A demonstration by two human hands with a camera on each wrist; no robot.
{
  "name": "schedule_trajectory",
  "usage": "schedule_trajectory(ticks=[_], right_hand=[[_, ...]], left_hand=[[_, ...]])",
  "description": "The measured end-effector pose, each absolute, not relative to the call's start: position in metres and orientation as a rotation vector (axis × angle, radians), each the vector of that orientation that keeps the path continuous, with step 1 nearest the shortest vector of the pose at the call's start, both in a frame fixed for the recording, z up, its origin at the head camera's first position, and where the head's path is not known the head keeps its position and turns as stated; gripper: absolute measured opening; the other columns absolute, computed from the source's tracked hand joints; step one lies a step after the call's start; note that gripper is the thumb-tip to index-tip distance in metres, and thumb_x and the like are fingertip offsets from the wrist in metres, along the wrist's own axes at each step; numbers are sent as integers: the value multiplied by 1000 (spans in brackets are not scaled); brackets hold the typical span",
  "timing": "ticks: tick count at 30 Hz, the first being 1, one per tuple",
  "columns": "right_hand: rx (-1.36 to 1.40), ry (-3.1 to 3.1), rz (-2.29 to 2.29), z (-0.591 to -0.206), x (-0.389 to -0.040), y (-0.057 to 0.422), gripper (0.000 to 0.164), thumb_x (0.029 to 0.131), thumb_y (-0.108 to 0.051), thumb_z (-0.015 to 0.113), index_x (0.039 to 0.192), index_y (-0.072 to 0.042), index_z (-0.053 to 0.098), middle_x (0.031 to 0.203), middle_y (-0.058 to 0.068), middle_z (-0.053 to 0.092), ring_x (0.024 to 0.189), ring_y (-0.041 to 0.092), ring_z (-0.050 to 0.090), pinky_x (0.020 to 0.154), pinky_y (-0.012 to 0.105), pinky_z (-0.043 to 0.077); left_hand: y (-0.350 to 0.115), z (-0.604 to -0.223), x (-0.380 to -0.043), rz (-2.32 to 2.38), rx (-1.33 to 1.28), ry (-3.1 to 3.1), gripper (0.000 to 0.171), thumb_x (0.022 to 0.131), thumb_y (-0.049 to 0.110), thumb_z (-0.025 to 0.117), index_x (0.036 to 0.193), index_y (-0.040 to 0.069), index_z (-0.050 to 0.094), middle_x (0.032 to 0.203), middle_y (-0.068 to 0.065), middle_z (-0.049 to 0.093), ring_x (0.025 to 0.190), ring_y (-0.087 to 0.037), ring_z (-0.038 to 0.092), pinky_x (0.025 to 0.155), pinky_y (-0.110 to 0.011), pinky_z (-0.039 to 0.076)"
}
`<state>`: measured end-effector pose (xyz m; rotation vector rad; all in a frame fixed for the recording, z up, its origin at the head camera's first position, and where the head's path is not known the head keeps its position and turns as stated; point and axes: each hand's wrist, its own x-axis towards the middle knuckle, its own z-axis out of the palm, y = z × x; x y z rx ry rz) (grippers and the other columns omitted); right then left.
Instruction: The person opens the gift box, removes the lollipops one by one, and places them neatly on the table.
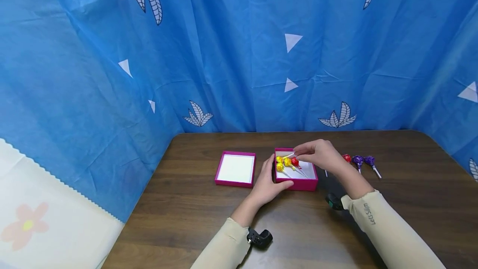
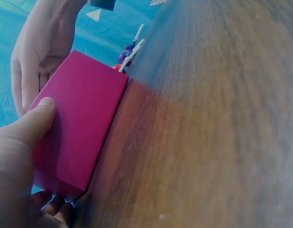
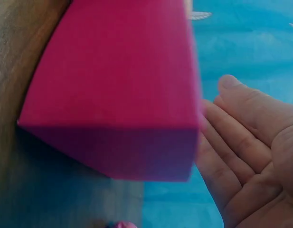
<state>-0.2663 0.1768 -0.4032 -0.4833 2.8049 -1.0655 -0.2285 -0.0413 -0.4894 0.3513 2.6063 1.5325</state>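
Note:
An open magenta box (image 1: 298,184) with a white inside holds several lollipops. Yellow lollipops (image 1: 287,162) lie toward its left side, and a red lollipop (image 1: 295,162) is beside them. My left hand (image 1: 266,186) grips the box at its near left corner. In the left wrist view its thumb (image 2: 39,121) presses the near wall, with fingers around the left side. Above the box is my right hand (image 1: 320,155), its fingertips beside a white lollipop stick (image 1: 289,155). In the right wrist view its thumb stands apart from its loosely extended fingers (image 3: 236,142), and no pinched lollipop shows.
A shallow magenta lid (image 1: 233,184), white inside, lies left of the box. To the right are a red lollipop (image 1: 347,158) and two purple lollipops (image 1: 357,160), partly behind the right arm. The wooden table (image 1: 194,202) ends at a blue curtain (image 1: 231,53).

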Motion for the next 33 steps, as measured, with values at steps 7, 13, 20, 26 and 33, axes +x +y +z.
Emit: schedule_trajectory(ticks=[7, 13, 20, 26, 33], right_hand=[[-624, 2822, -916, -414, -279, 160, 29, 88, -19, 77, 115, -9, 76, 107, 8, 77, 107, 31, 69, 89, 44, 59], [-671, 2788, -851, -417, -287, 150, 26, 85, -18, 79, 110, -8, 78, 102, 8, 78, 99, 26, 70, 82, 35, 61], [-726, 2798, -787, -422, -288, 138, 21, 82, -18, 82, 101, -9, 81, 94, 6, 79, 85, 16, 68, 77, 32, 59], [-711, 2843, -726, -424, -288, 130, 18, 81, -20, 83, 96, -10, 82, 93, 5, 79, 86, 17, 65, 82, 37, 59], [-735, 2861, -712, -427, -289, 127, 18, 81, -19, 83, 97, -9, 81, 93, 6, 79, 85, 17, 66, 83, 38, 60]], left_hand=[[-42, -489, -228, 1529, 374, 2608, 101, 84, 48, 76, 161, 29, 14, 162, -1, 27, 148, -23, 33, 118, -51, 37], [-43, -490, -228, 1531, 393, 2619, 101, 84, 48, 76, 161, 26, 14, 162, -2, 28, 148, -22, 34, 119, -50, 37], [-44, -491, -228, 1532, 417, 2615, 100, 85, 47, 76, 161, 26, 14, 162, -2, 28, 147, -21, 34, 119, -48, 37], [-44, -492, -229, 1537, 422, 2620, 100, 85, 48, 75, 161, 25, 14, 162, -2, 28, 146, -21, 35, 119, -47, 37], [-44, -491, -229, 1538, 411, 2614, 100, 85, 47, 76, 161, 26, 14, 162, -3, 28, 146, -22, 35, 118, -48, 38]])
